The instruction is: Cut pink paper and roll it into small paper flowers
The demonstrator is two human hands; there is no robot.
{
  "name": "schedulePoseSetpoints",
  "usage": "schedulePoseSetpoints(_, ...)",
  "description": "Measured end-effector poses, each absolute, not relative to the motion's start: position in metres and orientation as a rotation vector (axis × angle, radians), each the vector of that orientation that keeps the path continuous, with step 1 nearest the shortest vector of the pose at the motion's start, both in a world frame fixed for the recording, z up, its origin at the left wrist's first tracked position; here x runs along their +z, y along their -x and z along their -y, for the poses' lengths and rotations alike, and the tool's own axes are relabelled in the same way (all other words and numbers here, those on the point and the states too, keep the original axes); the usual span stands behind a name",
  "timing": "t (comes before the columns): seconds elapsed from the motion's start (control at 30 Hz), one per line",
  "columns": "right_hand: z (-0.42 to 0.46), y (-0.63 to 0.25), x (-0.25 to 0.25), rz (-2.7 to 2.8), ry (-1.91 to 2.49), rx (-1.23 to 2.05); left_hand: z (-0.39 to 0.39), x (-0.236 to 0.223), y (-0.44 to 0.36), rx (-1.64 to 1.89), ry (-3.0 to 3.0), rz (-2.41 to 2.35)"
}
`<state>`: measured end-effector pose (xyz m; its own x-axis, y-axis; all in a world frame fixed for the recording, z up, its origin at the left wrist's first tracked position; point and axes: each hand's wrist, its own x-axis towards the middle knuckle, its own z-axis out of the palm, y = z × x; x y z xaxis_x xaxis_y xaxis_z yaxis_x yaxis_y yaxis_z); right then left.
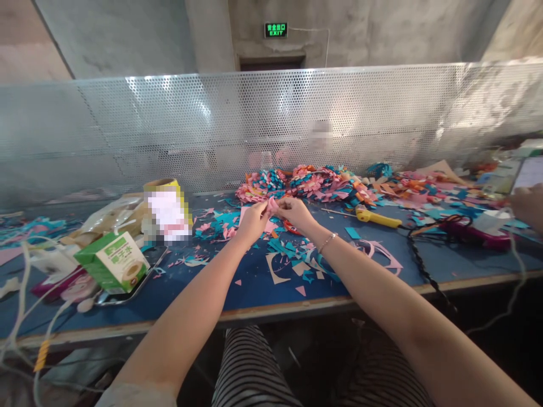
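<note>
Between the fingertips of both hands, above the middle of the table, is a small folded pink piece (272, 204), apparently paper or felt. My left hand (253, 219) pinches it from the left, and my right hand (294, 211) grips its other side with bent fingers. Part of the piece is hidden by the fingers. Just behind the hands lies a heap of pink, blue and orange flower-like pieces (318, 183). Loose blue scraps (282, 247) are scattered below and around them. A yellow-handled glue gun or similar tool (377, 218) lies right of my right hand.
A green-and-white drink carton (114, 261) stands on a metal tray (127, 298) at the left. A yellow container (184, 198) is behind it. Purple power strips (479, 233) and cables lie at both sides. A perforated metal screen (254, 124) borders the back. Another person's hand (528, 203) shows at right.
</note>
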<state>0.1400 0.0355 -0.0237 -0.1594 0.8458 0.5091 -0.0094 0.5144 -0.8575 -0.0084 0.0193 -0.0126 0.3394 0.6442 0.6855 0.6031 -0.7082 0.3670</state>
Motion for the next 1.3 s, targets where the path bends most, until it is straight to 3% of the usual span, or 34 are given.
schedulePoseSetpoints(0.5, -0.0283, -0.1382, -0.019, 1.425, 0.771, 0.948, -0.0211, -0.0107, 0.0026, 1.405, -1.386, -0.893)
schedulePoseSetpoints(1.03, -0.0292, -0.137, -0.0205, 1.409, 0.813, 1.175, -0.0204, -0.0107, 0.0079, 1.395, -1.452, -0.941)
schedulePoseSetpoints(1.3, -0.0305, -0.1394, -0.0214, 1.445, 0.778, 1.029, -0.0183, -0.0051, 0.0077, 1.416, -1.376, -0.953)
